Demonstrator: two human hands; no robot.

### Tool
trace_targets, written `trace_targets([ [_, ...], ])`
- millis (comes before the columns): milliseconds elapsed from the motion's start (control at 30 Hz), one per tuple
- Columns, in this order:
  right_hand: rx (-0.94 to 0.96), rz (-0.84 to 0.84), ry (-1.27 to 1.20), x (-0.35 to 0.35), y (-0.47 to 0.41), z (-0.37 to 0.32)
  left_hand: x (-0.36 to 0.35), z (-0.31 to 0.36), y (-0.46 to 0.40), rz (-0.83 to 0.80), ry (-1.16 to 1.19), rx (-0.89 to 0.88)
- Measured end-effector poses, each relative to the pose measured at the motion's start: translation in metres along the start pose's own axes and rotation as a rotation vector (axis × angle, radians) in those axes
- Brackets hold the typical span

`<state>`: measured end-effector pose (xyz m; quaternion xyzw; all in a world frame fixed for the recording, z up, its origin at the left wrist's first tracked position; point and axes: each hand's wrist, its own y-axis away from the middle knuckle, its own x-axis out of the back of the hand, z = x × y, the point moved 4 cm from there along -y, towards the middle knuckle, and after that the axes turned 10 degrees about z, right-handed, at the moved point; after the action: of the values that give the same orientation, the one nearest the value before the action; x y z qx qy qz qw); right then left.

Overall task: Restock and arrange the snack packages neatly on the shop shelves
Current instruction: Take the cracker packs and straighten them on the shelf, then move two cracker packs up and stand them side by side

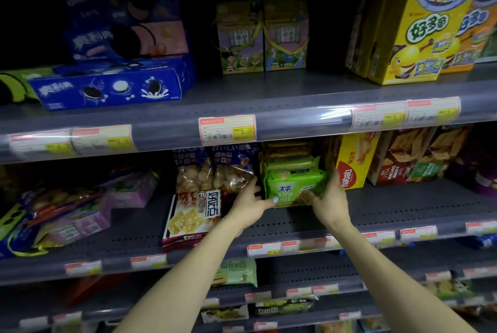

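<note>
I hold the green cracker pack [291, 188] with both hands, left hand [251, 205] and right hand [331, 198], on the middle shelf [376, 214] near the frame's center, beside a yellow box [352, 163].

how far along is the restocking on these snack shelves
Partway, at a guess. Looks done: the yellow boxes on the top shelf and the nabati box stand upright. In hand: the left hand and right hand hold the green cracker pack at its stack. Left: the purple packs lie tumbled, and the maroon cracker bag lies flat out front.
</note>
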<state>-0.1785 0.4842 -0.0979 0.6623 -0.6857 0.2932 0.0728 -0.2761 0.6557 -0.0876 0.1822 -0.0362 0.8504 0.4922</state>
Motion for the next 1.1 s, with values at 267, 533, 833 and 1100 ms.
trace_targets([
  [267,0.019,0.191,-0.099,-0.025,0.061,-0.052,0.073,-0.021,0.029,0.086,-0.061,-0.178],
  [533,-0.118,-0.392,-0.087,-0.112,0.102,-0.096,0.169,-0.060,0.054,0.255,-0.114,-0.204],
  [833,-0.372,-0.537,0.036,-0.166,0.107,-0.108,0.260,-0.093,0.067,0.290,-0.189,-0.221],
  [1100,-0.447,-0.464,-0.112,-0.174,0.110,-0.129,0.319,-0.111,0.069,0.177,-0.237,-0.211],
])
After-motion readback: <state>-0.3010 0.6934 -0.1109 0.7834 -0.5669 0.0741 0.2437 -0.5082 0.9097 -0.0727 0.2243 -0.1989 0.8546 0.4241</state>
